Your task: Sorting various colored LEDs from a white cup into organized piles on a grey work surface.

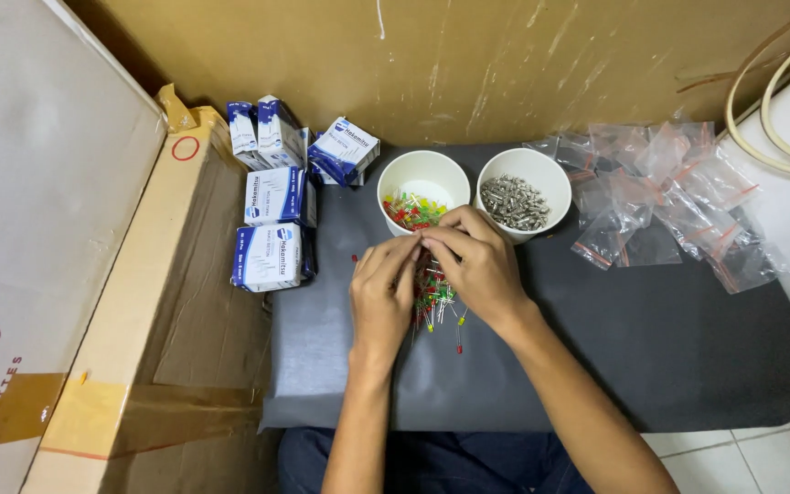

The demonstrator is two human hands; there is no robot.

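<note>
My left hand (381, 293) and my right hand (477, 265) meet over a small heap of red, green and yellow LEDs (435, 302) on a dark grey mat (669, 338). The fingertips of both hands pinch together at the top of the heap, holding a few LEDs between them. Just beyond the hands stand two white paper cups: the left cup (422, 178) holds coloured LEDs, the right cup (525, 187) holds small silver metal parts.
Several blue-and-white small boxes (273, 220) lie at the mat's left side. A pile of empty clear zip bags (669, 197) lies at the right. Large cardboard boxes (139, 302) flank the left. A brown board wall stands behind. White tiled floor shows at the bottom right.
</note>
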